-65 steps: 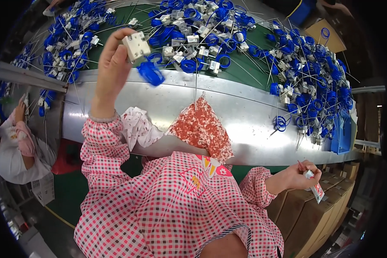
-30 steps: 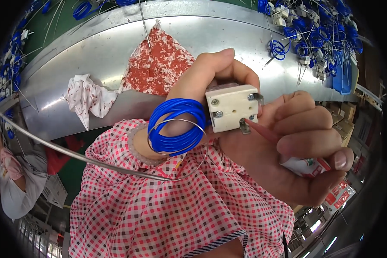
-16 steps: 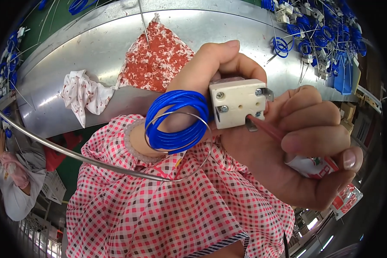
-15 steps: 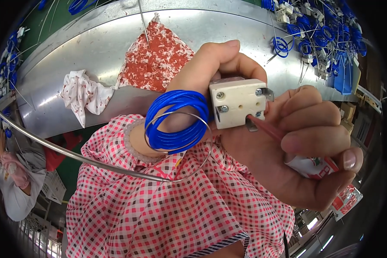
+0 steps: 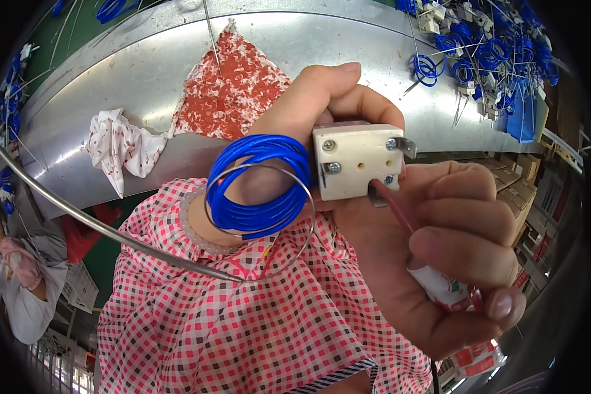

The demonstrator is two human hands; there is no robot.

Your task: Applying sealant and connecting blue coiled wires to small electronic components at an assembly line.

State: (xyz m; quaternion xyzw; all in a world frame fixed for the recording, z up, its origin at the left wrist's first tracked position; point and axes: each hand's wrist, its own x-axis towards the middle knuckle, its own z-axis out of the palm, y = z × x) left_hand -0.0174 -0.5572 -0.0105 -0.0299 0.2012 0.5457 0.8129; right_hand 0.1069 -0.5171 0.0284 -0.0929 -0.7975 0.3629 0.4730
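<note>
Head view: left fingers (image 5: 370, 108) grip a square, cream, hard-looking block (image 5: 353, 154) at near middle; right fingers (image 5: 466, 213) hold a white, red-tipped tube (image 5: 433, 284) (fiddly!). Maybe they're dabbing its notch; next needs a steady hold.

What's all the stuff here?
block: one, white, centre
coil: one, blue, left of block
curved rod: one, silver, lower left
pointed tool: one, red, block's lower edge
wrapping: count unclear, mostly white, lower right
bench: one, silver, upper middle
cloth: maybe two, red and white, bench
heaped coils and blocks: many, blue, white, upper right
bin: one, blue, right
boxes: several, brown, right
crate: one, white, left
co-worker: one, pale clothes, left
checked smock: one, pink, below
left hand: one, holding block
right hand: one, holding tool
</note>
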